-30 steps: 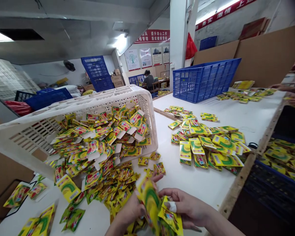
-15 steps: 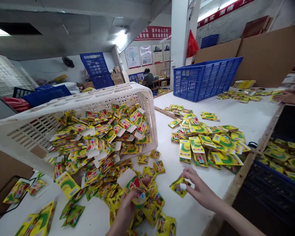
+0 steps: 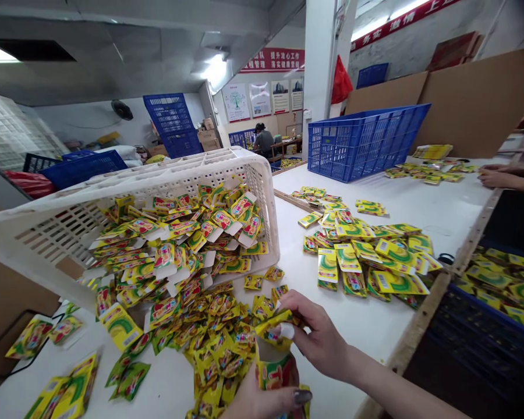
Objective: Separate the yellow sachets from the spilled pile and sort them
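My left hand is closed round a small printed carton, held upright with its top open. A yellow sachet is pinched in my right hand, right at the mouth of that carton; whether it is partly inside I cannot tell. Something white wraps a fingertip of the right hand. Below and behind both hands spreads a heap of yellow sachets. Beyond it, a white crate lies on its side, with many flap-open cartons spilling towards the table.
Filled cartons lie piled on the white table to the right. A blue crate stands behind them. Below the table edge is another crate of cartons. Green sachets lie at left. A co-worker's hands show at far right.
My right hand has brought the sachet left to the carton's mouth. My left hand has moved lower and right, turning the carton upright. The co-worker's hands no longer show a yellow pack.
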A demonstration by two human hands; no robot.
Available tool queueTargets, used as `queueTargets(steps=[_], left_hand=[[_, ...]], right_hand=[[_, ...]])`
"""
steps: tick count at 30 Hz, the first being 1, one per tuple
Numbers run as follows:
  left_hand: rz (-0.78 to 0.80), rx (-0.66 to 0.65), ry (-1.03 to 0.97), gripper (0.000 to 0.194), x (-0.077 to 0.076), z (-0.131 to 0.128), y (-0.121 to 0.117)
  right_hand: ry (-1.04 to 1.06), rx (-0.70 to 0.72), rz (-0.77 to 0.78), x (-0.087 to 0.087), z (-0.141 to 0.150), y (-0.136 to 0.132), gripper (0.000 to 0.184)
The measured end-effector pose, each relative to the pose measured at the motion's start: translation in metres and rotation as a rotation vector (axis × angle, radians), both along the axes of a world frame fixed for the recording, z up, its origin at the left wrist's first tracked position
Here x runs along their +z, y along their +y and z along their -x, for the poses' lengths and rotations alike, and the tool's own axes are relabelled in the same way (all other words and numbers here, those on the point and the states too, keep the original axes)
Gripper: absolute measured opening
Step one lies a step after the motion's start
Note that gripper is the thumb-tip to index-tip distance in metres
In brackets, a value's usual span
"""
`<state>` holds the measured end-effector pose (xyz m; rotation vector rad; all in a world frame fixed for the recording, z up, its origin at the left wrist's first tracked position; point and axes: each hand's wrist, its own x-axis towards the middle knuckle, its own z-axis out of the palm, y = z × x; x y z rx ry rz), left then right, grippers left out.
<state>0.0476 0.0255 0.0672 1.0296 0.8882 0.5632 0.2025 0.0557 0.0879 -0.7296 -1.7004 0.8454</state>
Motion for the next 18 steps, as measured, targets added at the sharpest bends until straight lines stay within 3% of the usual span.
queueTargets(steps=[4, 8, 11, 15, 18], left_hand=[[-0.135, -0.064, 0.075, 0.042, 0.005, 0.006, 0.001], [-0.15, -0.086, 0.095, 0.043, -0.008, 0.001, 0.001], [-0.157, -0.061, 0.058, 0.044, -0.015, -0.002, 0.001], [-0.106, -0.101, -0.029, 0.048, -0.011, 0.001, 0.001], [-0.084, -0.121, 0.015, 0.051, -0.014, 0.004, -0.001]], right_hand=[[-0.276, 0.107, -0.055, 0.01, -0.014, -0.004, 0.024], [-0.593, 0.227, 0.017, 0.036, -0.021, -0.011, 0.039], [-0.638, 0.265, 0.053, 0.046, -0.024, -0.013, 0.041], [-0.512, 0.212, 0.227, 0.034, -0.029, -0.011, 0.042], [-0.489, 0.161, 0.171, 0.017, -0.029, -0.01, 0.035]])
